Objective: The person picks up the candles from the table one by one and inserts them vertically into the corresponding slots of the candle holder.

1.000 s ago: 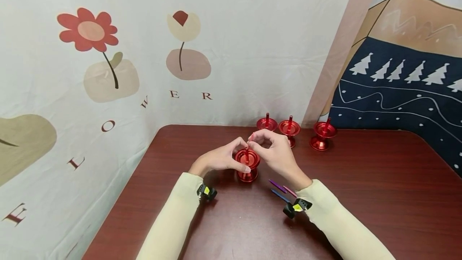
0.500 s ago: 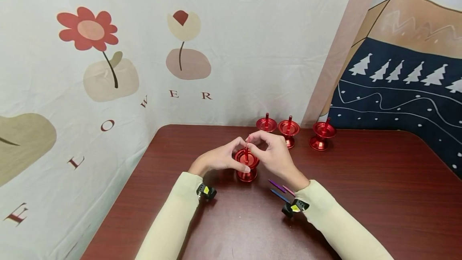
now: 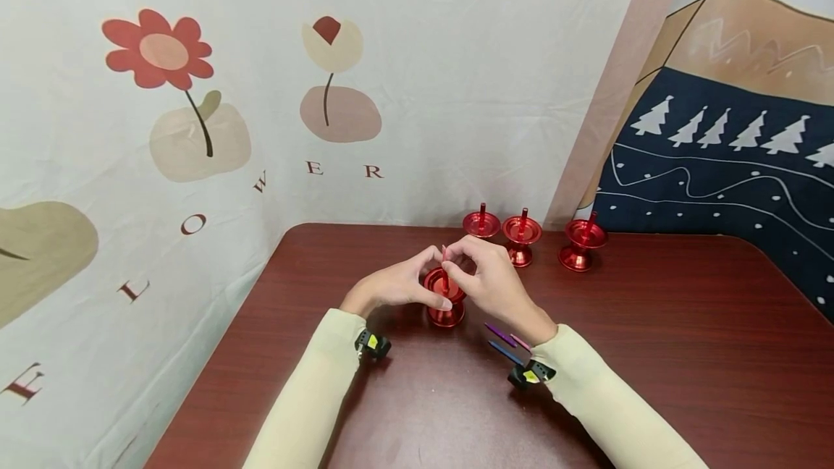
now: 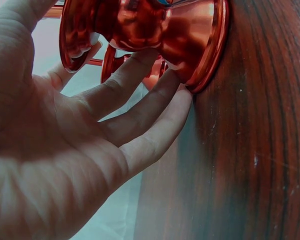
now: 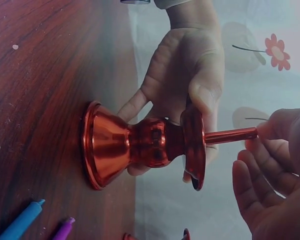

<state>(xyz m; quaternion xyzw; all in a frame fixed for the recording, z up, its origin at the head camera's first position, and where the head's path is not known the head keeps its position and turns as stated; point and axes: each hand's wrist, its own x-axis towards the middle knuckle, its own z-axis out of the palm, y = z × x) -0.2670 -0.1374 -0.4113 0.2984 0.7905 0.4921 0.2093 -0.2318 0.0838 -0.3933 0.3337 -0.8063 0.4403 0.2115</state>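
Head view: the red candle holder (image 3: 446, 315) stands upright on the desk (image 3: 423, 404), gripped by the left hand (image 3: 396, 286), while the right hand (image 3: 496, 279) pinches a thin pink stick (image 3: 444, 253) at the top of its tube (image 3: 446, 284). Left wrist view: the left fingers (image 4: 152, 142) lie slightly spread against stem (image 4: 135, 25) and base (image 4: 192, 42), presumably to prevent tipping. Right wrist view: the right fingers meet the tube's end, apparently for fine control, though the stick itself cannot be made out.

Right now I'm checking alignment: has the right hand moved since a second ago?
Yes: the right hand has shifted slightly left against the front holder, its pinch now at the spike's tip.
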